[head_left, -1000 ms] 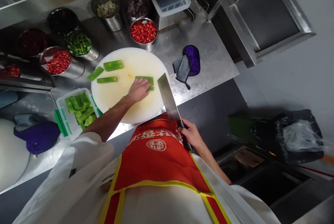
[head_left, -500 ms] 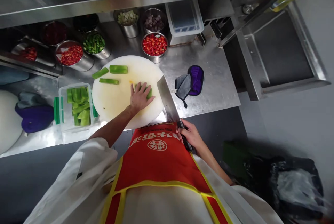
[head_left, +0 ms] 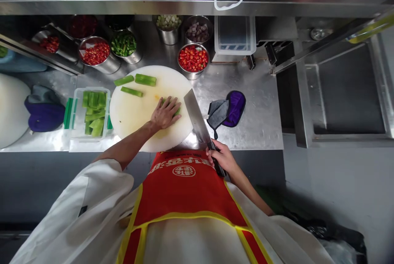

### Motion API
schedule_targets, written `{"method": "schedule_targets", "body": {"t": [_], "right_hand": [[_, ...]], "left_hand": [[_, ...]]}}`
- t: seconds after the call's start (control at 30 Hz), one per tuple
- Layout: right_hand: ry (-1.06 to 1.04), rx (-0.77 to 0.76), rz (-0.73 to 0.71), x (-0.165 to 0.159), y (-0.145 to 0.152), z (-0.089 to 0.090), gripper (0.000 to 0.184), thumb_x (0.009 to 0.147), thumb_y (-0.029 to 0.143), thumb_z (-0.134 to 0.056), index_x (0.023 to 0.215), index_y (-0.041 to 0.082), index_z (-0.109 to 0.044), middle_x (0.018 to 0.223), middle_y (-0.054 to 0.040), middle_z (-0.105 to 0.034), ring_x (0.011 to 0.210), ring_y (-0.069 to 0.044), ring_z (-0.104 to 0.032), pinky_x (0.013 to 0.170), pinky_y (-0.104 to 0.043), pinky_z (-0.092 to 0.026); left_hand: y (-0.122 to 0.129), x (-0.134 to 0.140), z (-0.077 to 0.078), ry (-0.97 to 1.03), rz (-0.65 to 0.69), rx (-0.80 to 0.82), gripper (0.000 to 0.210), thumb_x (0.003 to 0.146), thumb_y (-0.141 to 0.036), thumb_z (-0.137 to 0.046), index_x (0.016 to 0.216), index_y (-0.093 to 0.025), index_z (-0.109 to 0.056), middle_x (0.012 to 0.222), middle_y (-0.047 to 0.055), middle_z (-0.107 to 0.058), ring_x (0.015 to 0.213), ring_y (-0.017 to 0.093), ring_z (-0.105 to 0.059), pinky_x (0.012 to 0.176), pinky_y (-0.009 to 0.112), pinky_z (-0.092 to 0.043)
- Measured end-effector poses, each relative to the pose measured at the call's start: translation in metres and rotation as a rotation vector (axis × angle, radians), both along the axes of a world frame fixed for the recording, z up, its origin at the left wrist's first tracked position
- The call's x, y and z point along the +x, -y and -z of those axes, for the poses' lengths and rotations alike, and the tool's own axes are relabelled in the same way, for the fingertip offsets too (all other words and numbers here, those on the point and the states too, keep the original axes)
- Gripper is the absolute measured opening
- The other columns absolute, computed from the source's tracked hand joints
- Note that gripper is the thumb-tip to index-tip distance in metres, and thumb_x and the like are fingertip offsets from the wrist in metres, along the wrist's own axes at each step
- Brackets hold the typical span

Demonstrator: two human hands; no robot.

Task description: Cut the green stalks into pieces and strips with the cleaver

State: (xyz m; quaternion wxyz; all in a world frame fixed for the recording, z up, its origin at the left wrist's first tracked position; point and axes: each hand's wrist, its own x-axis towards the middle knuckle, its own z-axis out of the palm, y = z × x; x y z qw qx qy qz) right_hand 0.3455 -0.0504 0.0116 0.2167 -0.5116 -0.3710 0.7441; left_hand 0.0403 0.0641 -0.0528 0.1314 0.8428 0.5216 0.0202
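My left hand (head_left: pixel 166 113) lies flat with fingers apart over a green vegetable piece on the round white cutting board (head_left: pixel 132 120); most of that piece is hidden under the palm and fingers. My right hand (head_left: pixel 222 156) is wrapped round the black handle of a cleaver (head_left: pixel 197 115). Its broad blade points away from me, just at the board's right edge. Toward the board's far left lie three loose green vegetable strips (head_left: pixel 145 80). Left of the board, a clear plastic container (head_left: pixel 79 130) with green clips holds several cut green pieces.
Behind the board stand steel pots of chopped red chillies (head_left: pixel 193 59), cut green pieces (head_left: pixel 123 44) and other ingredients. A purple and grey cloth (head_left: pixel 236 108) lies to the right on the steel counter (head_left: pixel 261 124). A steel shelf (head_left: pixel 138 7) overhangs the back.
The camera view has turned and shifted, so the counter now appears level. My left hand's fingers are closer together on the same spot; the cleaver stays in my right hand, hardly moved.
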Motion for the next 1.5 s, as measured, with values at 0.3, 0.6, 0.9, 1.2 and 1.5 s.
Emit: {"method": "schedule_targets", "body": {"t": [0.3, 0.6, 0.9, 1.2, 1.5], "right_hand": [[0.08, -0.059, 0.057, -0.007, -0.003, -0.014, 0.007, 0.074, 0.025, -0.059, 0.081, 0.022, -0.058, 0.053, 0.0077, -0.053, 0.039, -0.011, -0.048, 0.038, -0.023, -0.042], [0.092, 0.007, 0.14, -0.026, 0.014, -0.013, 0.005, 0.076, 0.026, -0.059, 0.079, 0.022, -0.059, 0.055, 0.0061, -0.054, 0.043, -0.011, -0.049, 0.041, -0.023, -0.044], [0.066, -0.053, 0.255, -0.027, 0.028, 0.014, 0.016, 0.077, 0.031, -0.062, 0.087, 0.023, -0.051, 0.076, 0.004, -0.064, 0.052, -0.011, -0.057, 0.045, -0.024, -0.049], [0.125, -0.05, 0.178, -0.012, 0.028, 0.046, 0.037, 0.082, 0.054, -0.065, 0.086, 0.024, -0.044, 0.064, 0.0087, -0.057, 0.045, -0.01, -0.053, 0.04, -0.023, -0.047], [0.082, -0.084, 0.216, -0.018, 0.042, 0.061, 0.034, 0.086, 0.054, -0.062, 0.089, 0.025, -0.045, 0.063, 0.0087, -0.056, 0.043, -0.011, -0.053, 0.041, -0.023, -0.046]], "left_hand": [[0.001, 0.004, 0.002, 0.011, 0.006, 0.039, 0.062, 0.102, -0.049, -0.033, 0.153, -0.014, -0.04, 0.163, 0.015, -0.031, 0.154, 0.035, -0.022, 0.127, 0.056, -0.013], [-0.008, 0.01, 0.008, 0.082, -0.037, 0.02, 0.068, 0.1, -0.053, -0.038, 0.156, -0.013, -0.035, 0.164, 0.014, -0.029, 0.155, 0.035, -0.02, 0.128, 0.056, -0.008], [-0.026, -0.007, -0.004, 0.228, -0.208, -0.065, 0.061, 0.105, -0.05, -0.024, 0.155, -0.018, -0.036, 0.165, 0.011, -0.029, 0.155, 0.031, -0.02, 0.126, 0.054, -0.015], [-0.009, 0.018, -0.013, 0.085, -0.224, 0.07, 0.062, 0.103, -0.053, -0.03, 0.155, -0.021, -0.037, 0.165, 0.01, -0.029, 0.156, 0.035, -0.014, 0.125, 0.059, -0.015], [-0.018, 0.021, 0.002, 0.051, -0.154, 0.01, 0.073, 0.1, -0.057, -0.034, 0.159, -0.014, -0.028, 0.166, 0.015, -0.024, 0.156, 0.036, -0.012, 0.127, 0.06, -0.01]]}}
